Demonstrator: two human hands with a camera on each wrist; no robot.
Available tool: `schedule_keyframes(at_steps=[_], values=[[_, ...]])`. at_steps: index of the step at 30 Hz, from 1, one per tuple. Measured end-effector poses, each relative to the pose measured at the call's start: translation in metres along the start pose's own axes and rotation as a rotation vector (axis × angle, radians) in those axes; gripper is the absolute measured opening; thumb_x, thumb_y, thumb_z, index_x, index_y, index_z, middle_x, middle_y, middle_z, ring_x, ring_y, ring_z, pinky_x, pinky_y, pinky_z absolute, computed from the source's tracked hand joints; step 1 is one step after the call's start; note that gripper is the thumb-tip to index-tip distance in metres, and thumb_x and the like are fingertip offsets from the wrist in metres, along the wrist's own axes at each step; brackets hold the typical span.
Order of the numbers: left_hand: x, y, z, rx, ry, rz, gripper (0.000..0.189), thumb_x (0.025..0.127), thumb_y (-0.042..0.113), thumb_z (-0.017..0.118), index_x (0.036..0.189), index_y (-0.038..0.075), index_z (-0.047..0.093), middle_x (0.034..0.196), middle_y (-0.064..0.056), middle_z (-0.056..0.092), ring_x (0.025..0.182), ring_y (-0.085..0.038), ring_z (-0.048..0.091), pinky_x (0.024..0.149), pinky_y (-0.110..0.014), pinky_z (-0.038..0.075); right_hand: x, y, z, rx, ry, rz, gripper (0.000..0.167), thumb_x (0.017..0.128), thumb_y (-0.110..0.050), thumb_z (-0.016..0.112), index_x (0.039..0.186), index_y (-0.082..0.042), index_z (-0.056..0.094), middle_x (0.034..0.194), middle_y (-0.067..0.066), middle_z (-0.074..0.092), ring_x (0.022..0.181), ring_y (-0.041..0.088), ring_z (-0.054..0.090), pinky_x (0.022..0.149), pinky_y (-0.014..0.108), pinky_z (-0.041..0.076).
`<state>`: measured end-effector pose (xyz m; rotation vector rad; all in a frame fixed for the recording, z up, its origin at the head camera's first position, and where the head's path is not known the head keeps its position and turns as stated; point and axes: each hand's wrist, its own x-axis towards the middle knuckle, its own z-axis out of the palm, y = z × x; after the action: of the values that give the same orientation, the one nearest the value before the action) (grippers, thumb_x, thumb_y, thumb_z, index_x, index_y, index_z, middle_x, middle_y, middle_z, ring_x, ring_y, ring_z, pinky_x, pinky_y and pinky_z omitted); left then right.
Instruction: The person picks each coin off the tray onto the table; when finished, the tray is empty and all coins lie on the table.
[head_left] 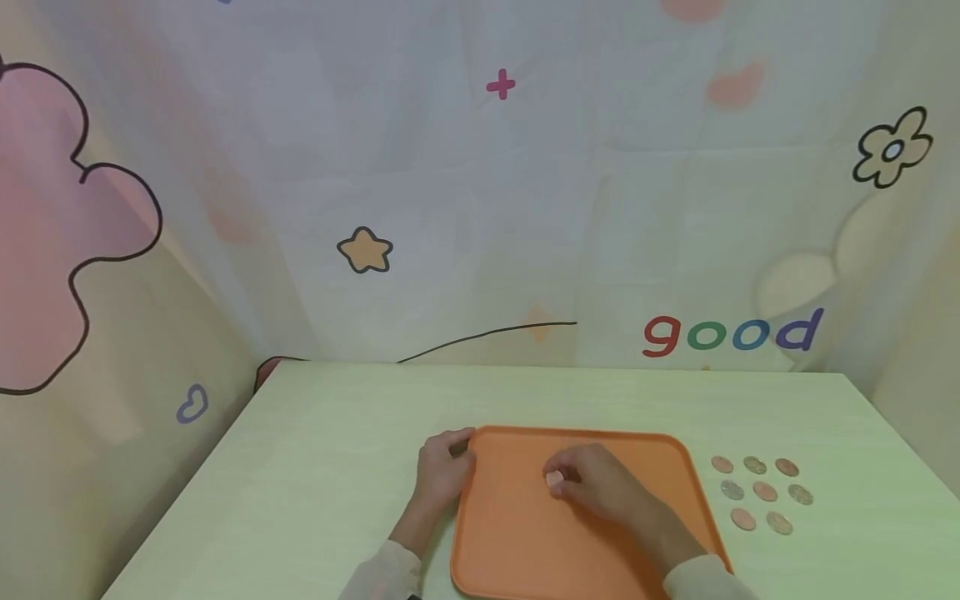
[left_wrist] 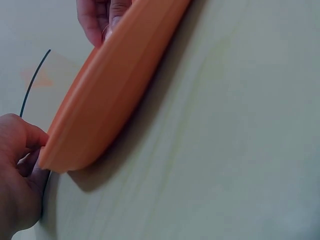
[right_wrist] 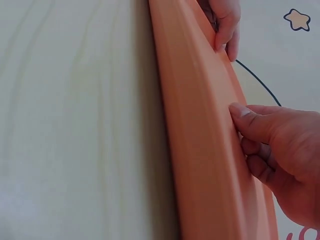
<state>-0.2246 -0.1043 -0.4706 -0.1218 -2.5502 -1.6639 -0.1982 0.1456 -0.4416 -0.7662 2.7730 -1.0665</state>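
An orange tray [head_left: 517,533] lies on the table before me. At its far left corner my left hand [head_left: 444,471] grips the rim between thumb and fingers; the left wrist view shows this left hand [left_wrist: 22,170] at the tray's edge. Over the tray's middle, my right hand [head_left: 600,483] pinches a small copper-coloured coin [head_left: 554,478] between thumb and fingertips. The right wrist view shows the right hand [right_wrist: 285,155] with its fingers bent above the tray [right_wrist: 200,130], the coin hidden there. I cannot tell whether the coin touches the tray.
To the right of the tray, several copper and silvery coins [head_left: 765,491] lie in loose rows on the pale table [head_left: 337,467]. A printed cloth [head_left: 450,167] hangs behind the table and along its sides.
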Motion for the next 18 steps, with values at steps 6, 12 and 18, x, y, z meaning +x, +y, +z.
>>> schedule_keyframes(at_steps=[6, 12, 18], values=[[-0.001, 0.0, 0.0, 0.001, -0.004, 0.011, 0.042, 0.086, -0.004, 0.059, 0.127, -0.006, 0.068, 0.123, -0.027, 0.071, 0.117, -0.04, 0.068, 0.096, -0.049, 0.057, -0.008, 0.005, -0.003, 0.081, -0.005, 0.024, 0.004, 0.087, -0.006, 0.075, 0.09, -0.009, 0.074, 0.08, -0.006, 0.066, 0.078, 0.002, 0.056, 0.071, 0.018, 0.049], [-0.002, 0.0, -0.001, 0.012, 0.004, 0.015, 0.041, 0.085, -0.004, 0.059, 0.125, -0.006, 0.069, 0.122, -0.026, 0.071, 0.116, -0.04, 0.069, 0.095, -0.049, 0.058, -0.032, 0.016, -0.014, 0.062, 0.102, 0.139, 0.024, 0.086, -0.018, 0.079, 0.107, -0.007, 0.078, 0.102, 0.001, 0.078, 0.091, 0.009, 0.067, 0.083, 0.027, 0.059], [-0.001, -0.001, -0.001, 0.009, -0.004, 0.023, 0.041, 0.086, -0.003, 0.059, 0.126, -0.005, 0.069, 0.121, -0.026, 0.072, 0.115, -0.04, 0.069, 0.093, -0.048, 0.058, -0.075, 0.04, -0.047, 0.062, 0.257, 0.262, 0.032, 0.086, -0.014, 0.079, 0.115, -0.001, 0.076, 0.111, 0.014, 0.077, 0.089, 0.002, 0.07, 0.078, 0.02, 0.059]])
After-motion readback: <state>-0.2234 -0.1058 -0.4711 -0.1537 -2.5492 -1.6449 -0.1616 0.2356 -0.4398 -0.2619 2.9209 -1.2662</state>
